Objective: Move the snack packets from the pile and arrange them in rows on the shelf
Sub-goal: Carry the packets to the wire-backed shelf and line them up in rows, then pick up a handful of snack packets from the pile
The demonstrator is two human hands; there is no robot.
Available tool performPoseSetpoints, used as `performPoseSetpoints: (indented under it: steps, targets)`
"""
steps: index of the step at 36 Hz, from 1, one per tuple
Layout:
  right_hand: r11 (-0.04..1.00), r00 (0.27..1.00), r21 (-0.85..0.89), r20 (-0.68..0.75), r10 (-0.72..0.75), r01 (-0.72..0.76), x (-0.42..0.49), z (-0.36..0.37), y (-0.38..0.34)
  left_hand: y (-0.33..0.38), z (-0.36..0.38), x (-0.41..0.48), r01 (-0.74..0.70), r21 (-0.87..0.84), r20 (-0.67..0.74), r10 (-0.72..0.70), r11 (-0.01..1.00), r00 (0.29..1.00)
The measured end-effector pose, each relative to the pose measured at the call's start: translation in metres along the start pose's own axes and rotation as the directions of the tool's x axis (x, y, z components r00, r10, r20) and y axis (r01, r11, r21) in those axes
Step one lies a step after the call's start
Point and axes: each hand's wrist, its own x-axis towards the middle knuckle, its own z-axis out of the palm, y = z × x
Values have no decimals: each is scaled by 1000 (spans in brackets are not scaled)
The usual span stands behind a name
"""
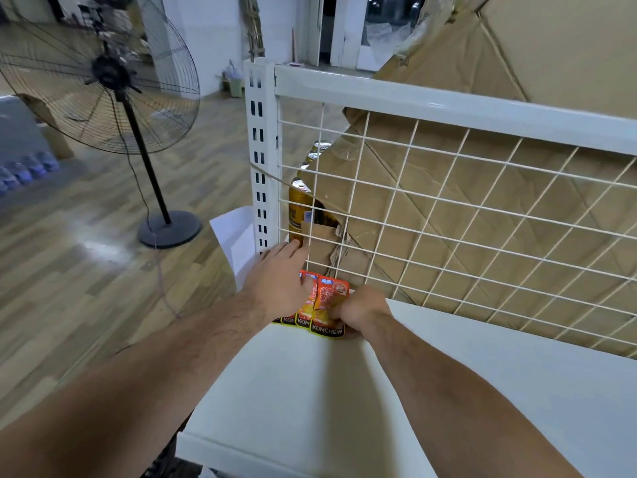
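A short row of orange snack packets (324, 305) with black "KONCHEW" bands lies overlapped at the back left corner of the white shelf (310, 391), against the wire mesh back. My left hand (279, 281) lies flat with fingers spread over the left end of the row, partly hiding those packets. My right hand (358, 313) is closed on the right edge of the frontmost packet, thumb and fingers pinching it. No pile of packets is in view.
The white wire mesh back panel (448, 219) and slotted upright post (260, 160) bound the shelf. Flattened cardboard (431, 188) and golden cans (300, 208) sit behind the mesh. A black standing fan (110, 74) stands on the wooden floor to the left.
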Motion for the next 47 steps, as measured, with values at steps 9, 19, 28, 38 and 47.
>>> performPoseSetpoints:
  steps: [9, 19, 28, 38, 47]
  targets:
    - [1000, 1000, -13, 23, 15, -15, 1, 0, -1, 8, -4, -2, -2, -6, 6, 2, 1000, 1000]
    - [979, 996, -203, -81, -41, 24, -3, -2, 1, 14, -5, -4, -87, 49, 49, 84, 995, 995]
    - [862, 952, -491, -185, -245, 126, -39, -30, 47, 54, 12, -6, -261, 12, 63, 259, 965, 964]
    - [864, 954, -494, -293, -64, -93, -102, -85, 120, 147, 24, -22, -431, -17, 198, 425, 902, 883]
    - [888, 914, -427, -404, -17, -172, -176, -143, 210, 259, 26, -74, -514, -8, 253, 499, 858, 829]
